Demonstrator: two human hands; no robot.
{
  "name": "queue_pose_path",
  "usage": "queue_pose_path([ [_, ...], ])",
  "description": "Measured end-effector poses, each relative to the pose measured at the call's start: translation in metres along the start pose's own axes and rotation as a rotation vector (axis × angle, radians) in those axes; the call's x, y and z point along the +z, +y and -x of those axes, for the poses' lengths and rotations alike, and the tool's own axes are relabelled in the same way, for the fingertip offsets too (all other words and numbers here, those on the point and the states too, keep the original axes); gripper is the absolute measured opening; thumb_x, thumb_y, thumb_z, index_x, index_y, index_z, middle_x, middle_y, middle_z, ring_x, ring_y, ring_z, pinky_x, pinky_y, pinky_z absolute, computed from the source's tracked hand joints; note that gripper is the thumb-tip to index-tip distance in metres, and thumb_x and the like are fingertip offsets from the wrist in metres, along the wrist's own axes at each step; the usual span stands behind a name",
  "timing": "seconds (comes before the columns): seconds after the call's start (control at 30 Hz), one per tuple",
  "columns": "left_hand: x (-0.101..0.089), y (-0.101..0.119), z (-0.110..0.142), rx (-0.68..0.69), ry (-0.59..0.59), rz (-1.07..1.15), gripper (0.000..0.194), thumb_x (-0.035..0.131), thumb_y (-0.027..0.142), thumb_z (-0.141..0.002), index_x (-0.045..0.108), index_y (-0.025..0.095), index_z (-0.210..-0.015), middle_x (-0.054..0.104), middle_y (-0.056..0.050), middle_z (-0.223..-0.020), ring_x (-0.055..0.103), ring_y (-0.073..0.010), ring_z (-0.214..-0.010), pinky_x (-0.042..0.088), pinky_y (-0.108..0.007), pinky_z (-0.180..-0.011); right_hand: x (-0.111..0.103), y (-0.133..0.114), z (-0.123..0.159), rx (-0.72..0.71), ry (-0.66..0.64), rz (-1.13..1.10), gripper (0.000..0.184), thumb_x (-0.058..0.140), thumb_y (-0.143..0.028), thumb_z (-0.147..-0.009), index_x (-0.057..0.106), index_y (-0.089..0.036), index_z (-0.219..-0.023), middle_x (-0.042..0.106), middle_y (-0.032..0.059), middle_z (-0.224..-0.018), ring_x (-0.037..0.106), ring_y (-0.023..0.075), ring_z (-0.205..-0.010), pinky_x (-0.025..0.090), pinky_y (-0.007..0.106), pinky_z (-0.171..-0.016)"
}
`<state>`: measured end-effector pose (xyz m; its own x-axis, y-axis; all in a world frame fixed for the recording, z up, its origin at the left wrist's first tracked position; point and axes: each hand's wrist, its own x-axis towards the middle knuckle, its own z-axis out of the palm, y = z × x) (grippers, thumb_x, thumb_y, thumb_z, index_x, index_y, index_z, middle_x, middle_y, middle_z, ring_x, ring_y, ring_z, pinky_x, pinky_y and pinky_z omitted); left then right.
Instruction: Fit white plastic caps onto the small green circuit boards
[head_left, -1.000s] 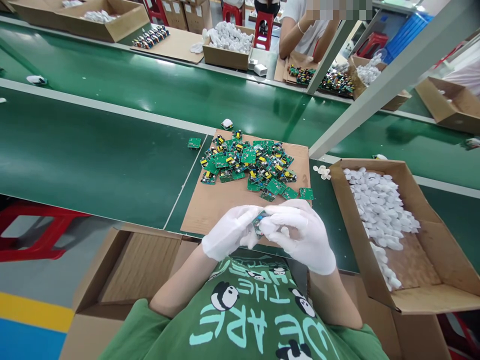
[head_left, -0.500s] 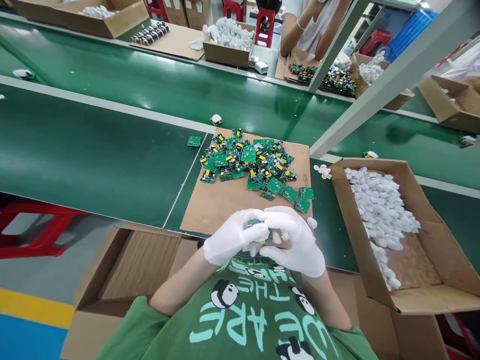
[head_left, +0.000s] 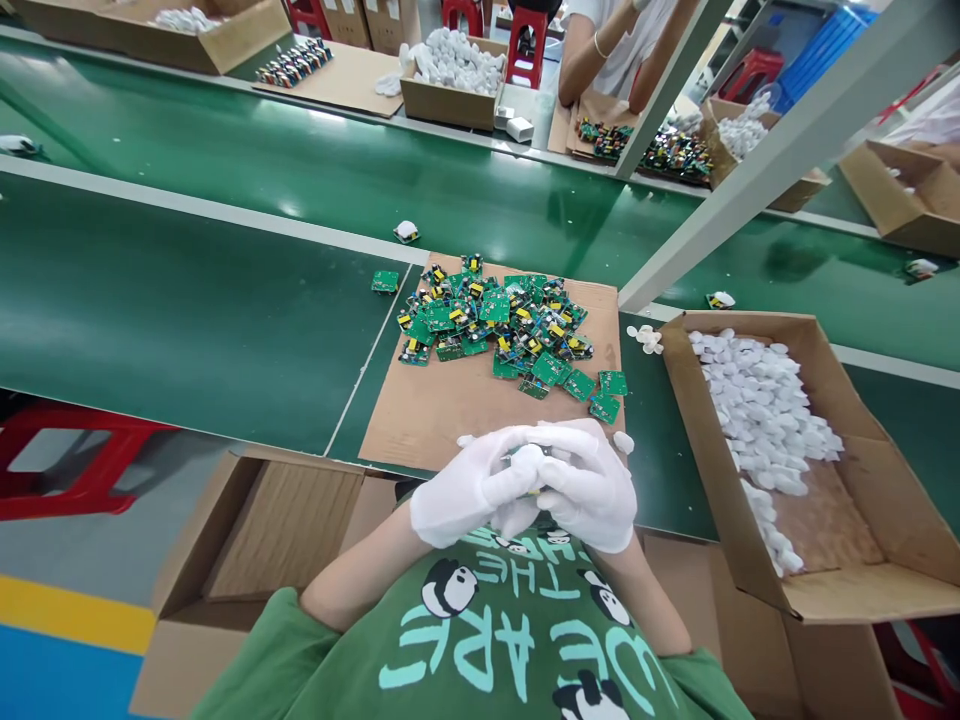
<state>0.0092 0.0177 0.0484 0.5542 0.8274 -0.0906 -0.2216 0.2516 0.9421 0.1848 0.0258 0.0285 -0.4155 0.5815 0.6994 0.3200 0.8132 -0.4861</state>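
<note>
In white gloves, my left hand and my right hand meet at the table's front edge. My left fingers are closed around a small circuit board, mostly hidden by the gloves. A rounded white piece sits against that board, with my right fingertips closed on it. Beyond my hands, a heap of green circuit boards with yellow and black parts lies on a cardboard sheet. One loose white piece rests just past my right hand.
At right, a cardboard box holds many white pieces. A grey post slants up beside it. Boards with white pieces on top, such as one board, lie on the green conveyor. A co-worker's arms show across it.
My right hand has moved in closer to the left, and a white piece now shows against the board. The capped boards on the conveyor have shifted left.
</note>
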Motion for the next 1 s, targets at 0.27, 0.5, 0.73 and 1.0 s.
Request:
queue_pose_path([
  [0.27,0.0049,0.0023,-0.0022,-0.086,0.063,-0.078,0.018,0.063,0.033,-0.081,0.066,0.016,-0.084,0.063,-0.001,-0.067,0.048,-0.0105,-0.049,0.041,-0.026,-0.052,-0.0070,-0.0017,-0.0028,0.029,-0.120,0.047,0.035,0.060,-0.033,-0.095,0.052,-0.023,-0.128,0.070,0.0087,-0.104,0.067,0.0231,-0.097,0.056,0.038,-0.082],
  [0.5,0.0051,0.0002,0.0002,-0.174,0.073,0.031,0.026,0.071,0.040,-0.078,0.067,0.017,-0.090,0.062,0.000,-0.066,0.048,-0.0110,-0.050,0.038,-0.025,-0.048,-0.0069,0.0041,0.0007,-0.053,-0.094,0.078,0.030,0.050,-0.040,-0.100,0.054,-0.022,-0.124,0.069,0.0085,-0.099,0.066,0.0225,-0.097,0.055,0.038,-0.080],
  [0.73,0.0056,-0.0054,0.0006,-0.152,-0.042,0.357,0.046,0.055,0.059,-0.088,0.061,0.015,-0.099,0.054,0.003,-0.063,0.035,-0.0041,-0.035,0.025,-0.020,-0.036,-0.0068,-0.0016,-0.0051,-0.065,-0.068,0.116,0.026,0.040,-0.042,-0.103,0.062,-0.026,-0.105,0.068,0.0078,-0.109,0.065,0.0215,-0.095,0.055,0.037,-0.079],
  [1.0,0.0087,-0.0035,-0.0011,-0.132,0.021,0.210,0.042,0.058,0.057,-0.087,0.062,0.015,-0.087,0.062,-0.002,-0.071,0.037,-0.0052,-0.039,0.029,-0.021,-0.036,-0.0110,0.0022,-0.0030,-0.040,-0.129,0.103,0.049,0.042,-0.050,-0.101,0.046,-0.023,-0.141,0.070,0.0094,-0.102,0.066,0.0239,-0.094,0.056,0.039,-0.080],
])
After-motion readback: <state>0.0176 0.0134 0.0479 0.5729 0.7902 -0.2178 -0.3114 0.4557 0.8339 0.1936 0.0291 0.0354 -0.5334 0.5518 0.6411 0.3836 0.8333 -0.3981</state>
